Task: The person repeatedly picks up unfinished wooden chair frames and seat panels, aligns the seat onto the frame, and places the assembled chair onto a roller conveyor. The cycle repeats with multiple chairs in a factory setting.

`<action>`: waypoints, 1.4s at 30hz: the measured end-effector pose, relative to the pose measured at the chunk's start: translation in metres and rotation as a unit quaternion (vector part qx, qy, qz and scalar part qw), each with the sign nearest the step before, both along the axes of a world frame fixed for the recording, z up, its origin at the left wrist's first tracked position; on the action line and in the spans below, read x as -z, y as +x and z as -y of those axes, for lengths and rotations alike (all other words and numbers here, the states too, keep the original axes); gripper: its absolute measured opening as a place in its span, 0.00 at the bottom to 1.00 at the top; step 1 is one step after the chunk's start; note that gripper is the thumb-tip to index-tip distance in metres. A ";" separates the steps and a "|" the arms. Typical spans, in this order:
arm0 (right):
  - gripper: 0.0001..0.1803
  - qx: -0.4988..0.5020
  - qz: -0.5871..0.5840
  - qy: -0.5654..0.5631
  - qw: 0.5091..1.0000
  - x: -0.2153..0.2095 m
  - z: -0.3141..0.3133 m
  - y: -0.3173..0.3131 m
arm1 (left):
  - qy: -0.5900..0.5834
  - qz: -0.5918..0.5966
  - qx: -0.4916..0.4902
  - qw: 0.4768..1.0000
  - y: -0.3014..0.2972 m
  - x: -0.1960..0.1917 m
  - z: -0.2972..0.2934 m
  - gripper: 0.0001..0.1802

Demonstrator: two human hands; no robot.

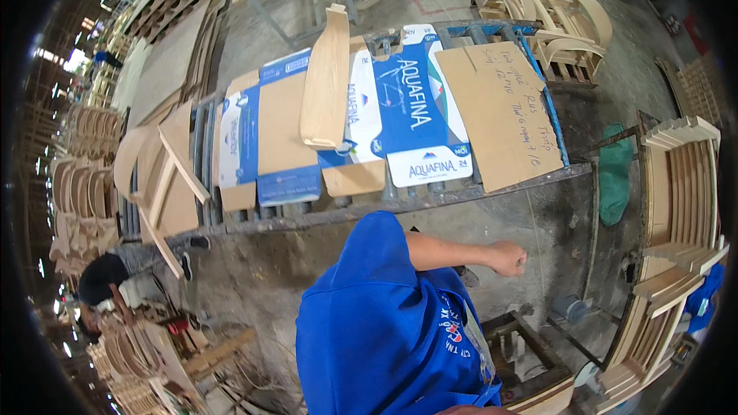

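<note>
My left arm, coming out of a blue short sleeve, stretches to the right, and my left hand [507, 259] is closed in a fist with nothing visible in it. Below it is the concrete floor. Of my right arm, only a sliver of skin shows at the lower edge; the hand is out of the picture. Beyond my shoulder, a roller conveyor [361, 201] carries flattened cardboard sheets [500, 123], some printed blue and white. A long, curved wooden panel [324, 92] lies across them, apart from both hands.
Wooden frames [680, 184] stand at the right, near a green sack [615, 177]. Curved chair parts [569, 31] sit beyond the conveyor. At its left end lean wooden pieces [181, 161]. Another person [104, 277] bends over stacked wood at the lower left.
</note>
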State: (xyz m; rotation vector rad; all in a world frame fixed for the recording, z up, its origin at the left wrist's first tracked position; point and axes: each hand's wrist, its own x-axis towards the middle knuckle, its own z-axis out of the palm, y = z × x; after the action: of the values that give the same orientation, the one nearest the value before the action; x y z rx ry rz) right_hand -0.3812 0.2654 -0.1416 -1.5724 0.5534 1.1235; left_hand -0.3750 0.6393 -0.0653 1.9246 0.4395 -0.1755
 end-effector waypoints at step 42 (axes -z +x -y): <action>0.26 0.155 0.508 -0.524 0.666 -0.277 0.310 0.532 | 0.108 0.109 0.250 0.956 0.753 -0.142 0.275 0.23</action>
State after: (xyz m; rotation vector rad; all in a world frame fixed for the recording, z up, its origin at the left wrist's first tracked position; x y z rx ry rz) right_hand 0.1505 -0.0448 0.1357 -2.5809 0.6489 -0.6317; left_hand 0.3781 0.3639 0.0770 2.2131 -0.1940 -0.2464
